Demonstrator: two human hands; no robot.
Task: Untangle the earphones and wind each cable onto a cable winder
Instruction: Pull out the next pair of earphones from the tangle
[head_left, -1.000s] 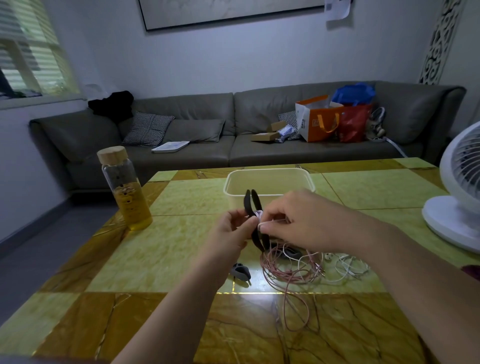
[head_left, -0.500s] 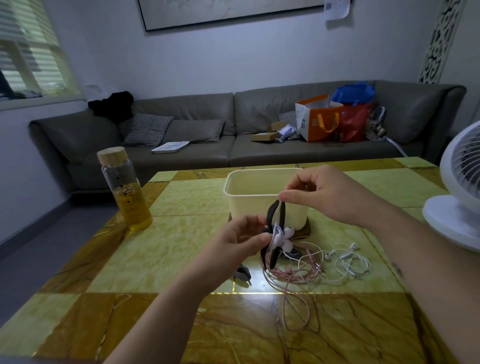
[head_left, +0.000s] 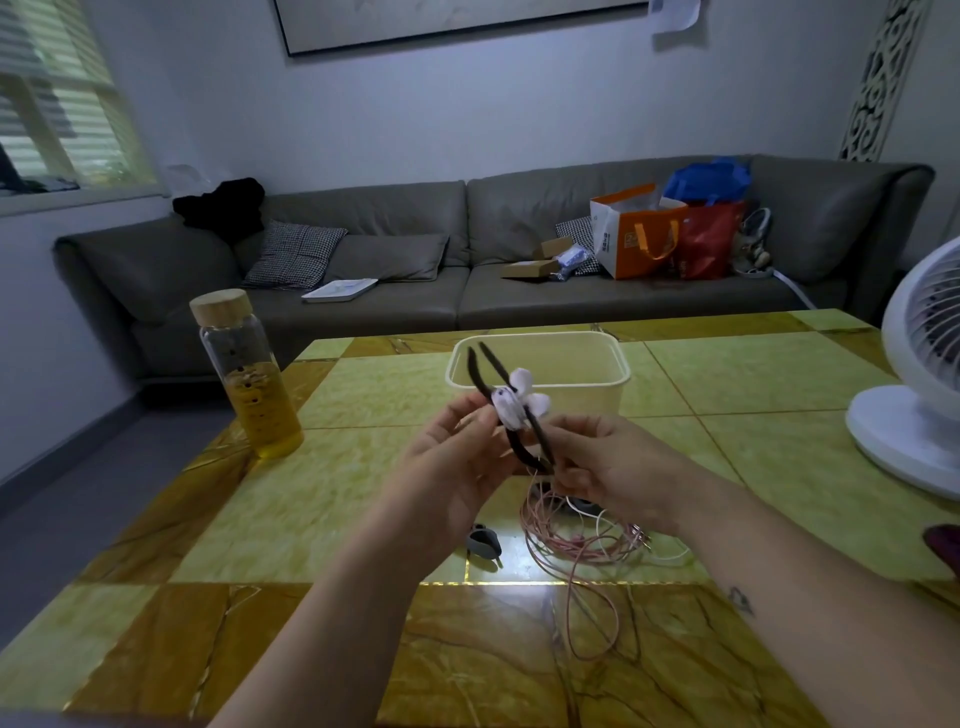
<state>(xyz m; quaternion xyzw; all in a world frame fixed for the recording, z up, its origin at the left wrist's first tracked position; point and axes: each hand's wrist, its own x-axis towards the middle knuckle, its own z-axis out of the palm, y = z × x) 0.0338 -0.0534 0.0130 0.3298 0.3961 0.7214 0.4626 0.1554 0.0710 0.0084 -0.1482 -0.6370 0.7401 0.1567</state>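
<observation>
Your left hand pinches the black cable winder mid-length, and your right hand grips its near end. The winder slants far-left. The pink cable lies tangled on the table below, nearer your right hand.

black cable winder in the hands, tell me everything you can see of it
The black cable winder is a slim, matte strip bent into a narrow U. Its two arms point up and away, tilted left. Pale earbuds sit between the arms near the middle. The left hand pinches it beside the earbuds, and the right hand pinches its lower bend. It is held above the table, and pink cable trails down from near the bend.
</observation>
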